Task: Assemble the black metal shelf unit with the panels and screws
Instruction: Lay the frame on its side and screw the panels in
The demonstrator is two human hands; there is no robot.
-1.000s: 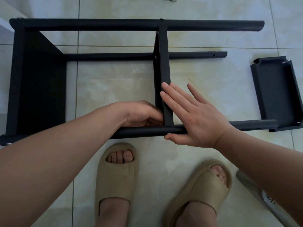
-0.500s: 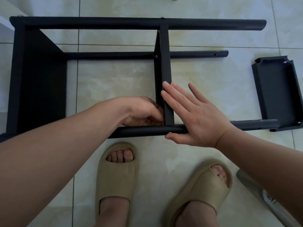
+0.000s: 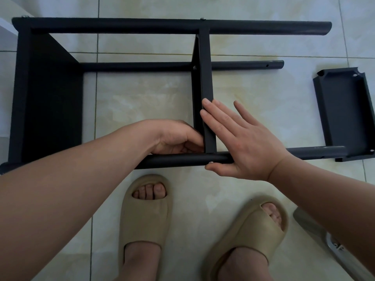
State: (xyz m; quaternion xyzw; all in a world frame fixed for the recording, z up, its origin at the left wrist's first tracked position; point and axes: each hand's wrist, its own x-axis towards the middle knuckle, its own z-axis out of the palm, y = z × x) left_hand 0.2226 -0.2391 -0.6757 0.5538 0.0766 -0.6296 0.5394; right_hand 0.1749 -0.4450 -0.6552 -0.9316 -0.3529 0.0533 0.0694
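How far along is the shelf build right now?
Done: the end panel is mounted. In hand: right hand braces the middle panel flat while left hand curls at its joint with the near pole, beside a screw. Left: the loose panel rests unattached at that pole's free end.

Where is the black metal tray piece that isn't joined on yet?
In the head view, the loose black metal tray-shaped panel lies on the pale tiled floor at the far right, beside the right end of the nearest black round pole.
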